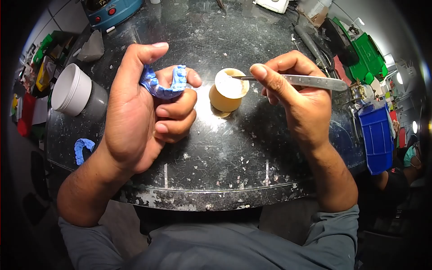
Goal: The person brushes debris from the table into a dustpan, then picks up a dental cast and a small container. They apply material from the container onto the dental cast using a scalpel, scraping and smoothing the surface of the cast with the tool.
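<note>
In my left hand (139,103) rests a blue U-shaped dental arch model (166,89), with the fingers curled under and around it and the thumb raised. My right hand (299,92) pinches a flat metal handle of a thin-tipped instrument (310,81). Its slim end reaches into the mouth of a small yellowish cup (226,100), which stands on the dark table between my hands. White material (228,85) shows inside the cup. A second blue dental arch (82,150) lies on the table beside my left wrist.
A white tub (72,90) lies tipped at the left. A teal device with red buttons (110,13) stands at the back left. On the right are a grey handpiece (310,42), a blue bin (377,137) and green bins (365,51). Another person (410,162) is partly visible far right.
</note>
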Action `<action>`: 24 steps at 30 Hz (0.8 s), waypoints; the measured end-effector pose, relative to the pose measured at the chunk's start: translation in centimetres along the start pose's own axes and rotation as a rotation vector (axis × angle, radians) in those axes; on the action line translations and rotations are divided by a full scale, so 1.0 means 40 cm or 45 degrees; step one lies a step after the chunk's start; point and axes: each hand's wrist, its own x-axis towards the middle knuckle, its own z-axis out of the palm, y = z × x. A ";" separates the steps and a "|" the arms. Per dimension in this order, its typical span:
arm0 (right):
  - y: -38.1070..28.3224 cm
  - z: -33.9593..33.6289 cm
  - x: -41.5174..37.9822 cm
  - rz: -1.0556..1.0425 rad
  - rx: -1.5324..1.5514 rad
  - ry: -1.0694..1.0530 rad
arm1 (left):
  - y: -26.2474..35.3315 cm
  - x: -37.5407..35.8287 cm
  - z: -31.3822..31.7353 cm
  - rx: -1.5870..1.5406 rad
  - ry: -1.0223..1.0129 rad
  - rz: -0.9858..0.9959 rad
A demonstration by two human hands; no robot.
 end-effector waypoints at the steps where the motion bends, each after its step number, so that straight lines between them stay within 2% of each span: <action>1: 0.000 -0.001 0.001 0.032 -0.023 -0.005 | 0.002 -0.001 -0.002 -0.028 -0.019 -0.034; 3: 0.003 -0.004 0.000 0.065 -0.048 -0.009 | 0.002 0.000 -0.003 -0.056 -0.039 -0.070; 6: 0.012 -0.004 -0.001 0.069 -0.061 -0.032 | -0.003 0.005 -0.001 0.165 -0.056 -0.002; 8: 0.013 -0.002 -0.001 0.035 -0.037 -0.048 | -0.003 0.005 0.009 0.292 0.034 0.053; 12: 0.011 -0.005 -0.003 0.032 -0.126 -0.067 | 0.001 0.004 0.014 0.305 0.036 0.042; 24: 0.012 0.002 -0.006 0.117 -0.019 -0.081 | 0.005 0.003 0.002 0.450 0.032 0.169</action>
